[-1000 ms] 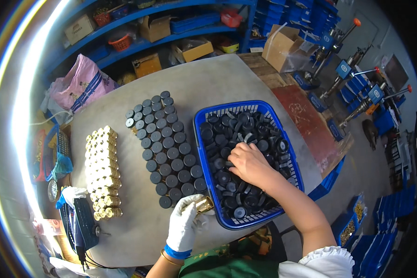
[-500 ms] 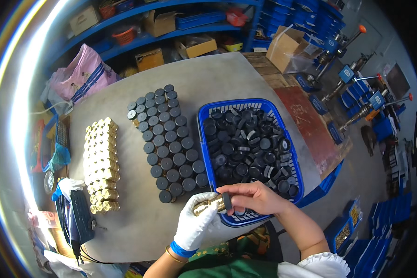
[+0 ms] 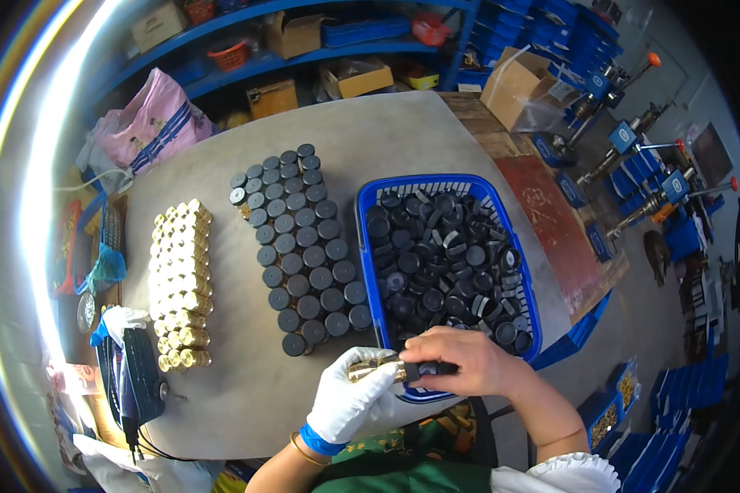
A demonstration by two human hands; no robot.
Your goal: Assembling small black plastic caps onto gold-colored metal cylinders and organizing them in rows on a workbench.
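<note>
My left hand (image 3: 343,404), in a white glove with a blue cuff, is closed around a brass cylindrical fitting (image 3: 370,369) lying sideways. At the fitting's right end is a black round cap (image 3: 411,371), and the bare fingers of my right hand (image 3: 469,361) are closed on it. More dark material shows under those fingers, too hidden to name. Both hands are over the near edge of a blue basket (image 3: 373,304) heaped with loose black caps (image 3: 430,300). Left of it stand rows of black-capped fittings (image 3: 308,306). Farther left are rows of bare brass fittings (image 3: 181,283).
Everything stands on a grey table (image 3: 230,394). A corded power tool (image 3: 126,386) in a dark holder is at the left edge. Hand presses (image 3: 625,135) line the right, near a cardboard box (image 3: 518,90). Blue shelves (image 3: 284,62) stand behind a pink bag (image 3: 152,123).
My right hand has shifted slightly right and turned palm-down over the cap end. My left hand keeps the fitting in about the same place. The whole view has shifted slightly.
</note>
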